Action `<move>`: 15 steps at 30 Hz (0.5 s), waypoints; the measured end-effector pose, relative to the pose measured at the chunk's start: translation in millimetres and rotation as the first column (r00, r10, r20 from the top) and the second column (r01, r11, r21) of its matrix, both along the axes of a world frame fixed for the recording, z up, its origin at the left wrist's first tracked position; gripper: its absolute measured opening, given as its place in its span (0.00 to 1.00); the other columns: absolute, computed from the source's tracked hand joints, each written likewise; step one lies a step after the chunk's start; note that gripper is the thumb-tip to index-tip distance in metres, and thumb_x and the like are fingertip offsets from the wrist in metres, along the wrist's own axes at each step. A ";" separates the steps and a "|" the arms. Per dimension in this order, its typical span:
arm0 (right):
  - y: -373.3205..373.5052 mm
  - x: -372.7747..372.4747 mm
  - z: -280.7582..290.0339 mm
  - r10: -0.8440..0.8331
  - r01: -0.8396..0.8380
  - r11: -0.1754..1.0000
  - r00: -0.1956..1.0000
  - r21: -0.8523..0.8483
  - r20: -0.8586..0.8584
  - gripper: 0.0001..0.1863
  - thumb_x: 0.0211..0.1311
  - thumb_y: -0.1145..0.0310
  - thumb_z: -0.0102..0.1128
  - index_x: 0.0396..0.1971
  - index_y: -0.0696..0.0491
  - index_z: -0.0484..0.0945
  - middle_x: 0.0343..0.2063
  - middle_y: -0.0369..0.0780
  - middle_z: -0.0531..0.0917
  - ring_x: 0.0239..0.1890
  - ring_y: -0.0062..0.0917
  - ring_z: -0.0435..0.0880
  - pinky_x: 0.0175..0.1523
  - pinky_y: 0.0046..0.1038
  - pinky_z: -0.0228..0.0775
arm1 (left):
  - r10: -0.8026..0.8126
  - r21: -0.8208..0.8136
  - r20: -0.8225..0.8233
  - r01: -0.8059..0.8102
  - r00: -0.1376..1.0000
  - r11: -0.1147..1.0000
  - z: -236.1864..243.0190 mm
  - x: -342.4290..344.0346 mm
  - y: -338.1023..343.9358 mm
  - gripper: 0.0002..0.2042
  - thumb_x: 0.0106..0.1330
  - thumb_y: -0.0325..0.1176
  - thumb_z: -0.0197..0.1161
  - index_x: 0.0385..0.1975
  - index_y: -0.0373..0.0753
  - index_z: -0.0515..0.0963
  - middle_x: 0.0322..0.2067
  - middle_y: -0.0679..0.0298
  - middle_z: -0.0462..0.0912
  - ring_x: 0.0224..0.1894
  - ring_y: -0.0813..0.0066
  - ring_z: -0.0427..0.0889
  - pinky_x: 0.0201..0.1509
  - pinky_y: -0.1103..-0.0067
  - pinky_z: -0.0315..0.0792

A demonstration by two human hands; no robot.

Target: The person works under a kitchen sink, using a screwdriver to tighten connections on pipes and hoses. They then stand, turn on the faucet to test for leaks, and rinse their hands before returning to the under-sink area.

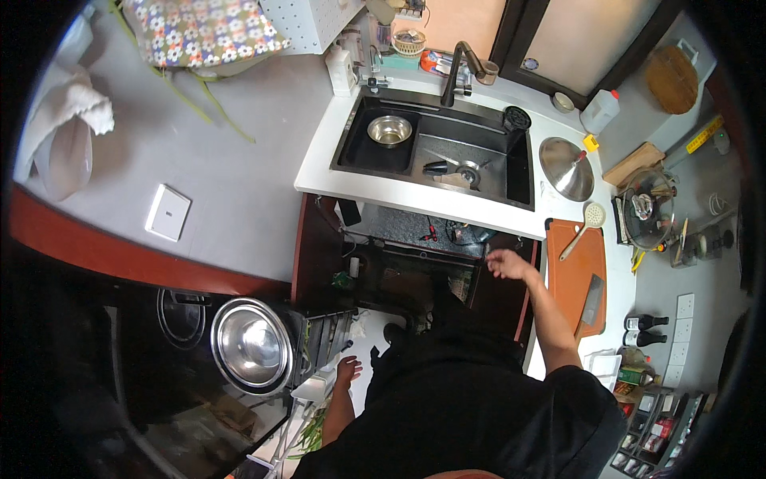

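My right hand (511, 264) is in front of the open cabinet under the sink, close to the top edge of the right cabinet door (499, 295). Its fingers are loosely bent and apart, and nothing shows in them. Lower down on the left, my left hand (349, 370) hangs beside a dark rack (323, 343), with fingers apart and holding nothing visible. Inside the cabinet are a red-handled tool (430, 230) and dark cables. Above stands a dark double sink (475, 132) with a metal bowl (389, 131) in its left basin and a black faucet (459, 76).
An orange cutting board (562, 275) on the right counter carries a skimmer (586, 227) and a cleaver (592, 298). Behind it lies a domed metal lid (566, 168). At left, a large steel basin (252, 346) sits by the rack; green vegetables (313, 431) lie near my left forearm.
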State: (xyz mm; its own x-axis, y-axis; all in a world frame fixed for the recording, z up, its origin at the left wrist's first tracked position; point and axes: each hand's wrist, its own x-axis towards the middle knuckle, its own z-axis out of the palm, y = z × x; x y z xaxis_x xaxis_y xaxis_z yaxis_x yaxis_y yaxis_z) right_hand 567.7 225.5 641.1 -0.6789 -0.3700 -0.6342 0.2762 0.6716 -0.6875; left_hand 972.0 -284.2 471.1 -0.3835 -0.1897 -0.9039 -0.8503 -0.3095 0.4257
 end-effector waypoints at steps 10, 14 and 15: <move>-47.0 -197.5 73.9 -0.002 -0.079 0.982 0.908 -0.174 -0.419 0.14 0.71 0.70 0.58 0.52 0.61 0.81 0.32 0.36 0.85 0.31 0.19 0.83 0.37 0.24 0.76 | 0.252 -0.048 0.002 -0.251 0.968 0.967 14.2 -49.3 46.7 0.20 0.70 0.31 0.60 0.62 0.43 0.74 0.44 0.61 0.88 0.39 0.71 0.89 0.35 0.74 0.80; -51.8 -242.0 53.1 0.082 -0.137 0.985 0.905 -0.106 -0.417 0.15 0.70 0.68 0.59 0.51 0.59 0.82 0.31 0.40 0.86 0.31 0.23 0.85 0.40 0.29 0.78 | 0.153 -0.072 -0.087 -0.159 0.984 0.985 14.9 -88.5 89.1 0.18 0.71 0.31 0.59 0.61 0.43 0.76 0.38 0.64 0.87 0.33 0.77 0.85 0.31 0.79 0.79; -52.5 -249.3 45.4 0.129 -0.175 0.982 0.902 -0.076 -0.413 0.15 0.70 0.67 0.59 0.52 0.58 0.83 0.32 0.41 0.86 0.32 0.25 0.85 0.41 0.30 0.78 | 0.127 -0.080 -0.139 -0.139 0.982 0.987 20.2 -96.4 99.7 0.18 0.72 0.31 0.60 0.60 0.42 0.77 0.37 0.65 0.87 0.32 0.78 0.84 0.31 0.80 0.78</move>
